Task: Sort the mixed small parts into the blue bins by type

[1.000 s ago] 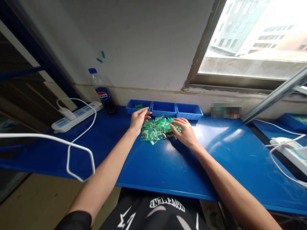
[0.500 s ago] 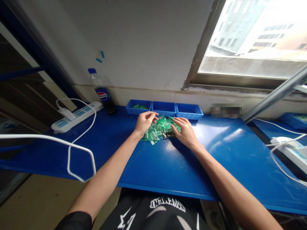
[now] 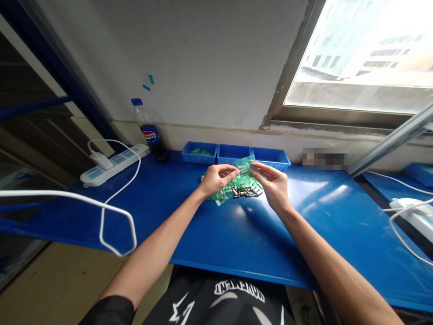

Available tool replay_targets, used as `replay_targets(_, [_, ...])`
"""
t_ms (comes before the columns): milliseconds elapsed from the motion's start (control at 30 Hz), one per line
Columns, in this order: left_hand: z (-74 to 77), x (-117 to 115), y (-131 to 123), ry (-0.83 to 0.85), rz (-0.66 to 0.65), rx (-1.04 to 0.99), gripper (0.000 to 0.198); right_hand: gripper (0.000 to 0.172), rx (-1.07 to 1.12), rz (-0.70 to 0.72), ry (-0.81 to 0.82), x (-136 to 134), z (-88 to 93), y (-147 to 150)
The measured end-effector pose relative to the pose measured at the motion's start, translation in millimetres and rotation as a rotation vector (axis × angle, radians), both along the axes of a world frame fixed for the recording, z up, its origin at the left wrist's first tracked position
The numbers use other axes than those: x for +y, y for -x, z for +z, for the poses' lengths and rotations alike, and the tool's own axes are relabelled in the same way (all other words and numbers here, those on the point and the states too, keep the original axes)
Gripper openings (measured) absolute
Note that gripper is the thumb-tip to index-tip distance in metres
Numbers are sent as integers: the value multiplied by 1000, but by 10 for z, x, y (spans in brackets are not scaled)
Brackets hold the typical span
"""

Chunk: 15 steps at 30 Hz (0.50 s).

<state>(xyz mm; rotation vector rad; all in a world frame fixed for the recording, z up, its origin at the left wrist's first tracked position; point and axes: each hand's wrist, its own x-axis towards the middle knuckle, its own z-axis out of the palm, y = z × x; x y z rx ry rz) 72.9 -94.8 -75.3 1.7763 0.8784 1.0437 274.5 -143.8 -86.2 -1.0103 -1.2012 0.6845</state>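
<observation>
And the right hand (image 3: 274, 183) pinches a small, translucent green plastic bag (image 3: 245, 165) by its right edge, thumb against fingertips, while the left hand (image 3: 218, 179) nips the left edge! It's held above a loose heap of green plastic bags (image 3: 221, 195) and dark metallic pieces (image 3: 246, 193), just before three rectangular blue plastic bins (image 3: 226, 160).

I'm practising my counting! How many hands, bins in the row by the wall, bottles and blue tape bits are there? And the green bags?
Left hand and right hand: 2
Bins in the row: 3
Bottle: 1
Blue tape bits: 2
Total: 8, plus green bags too jumbled to count
</observation>
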Motion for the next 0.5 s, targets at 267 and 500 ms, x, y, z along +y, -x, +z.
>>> replay_targets(267, [35,-26,2,66,-110,-30,35,35,30,103,32,-14,-11,12])
replay_targets(500, [28,-14,7,100,-137,-50,35,37,3,117,47,-16,-9,4])
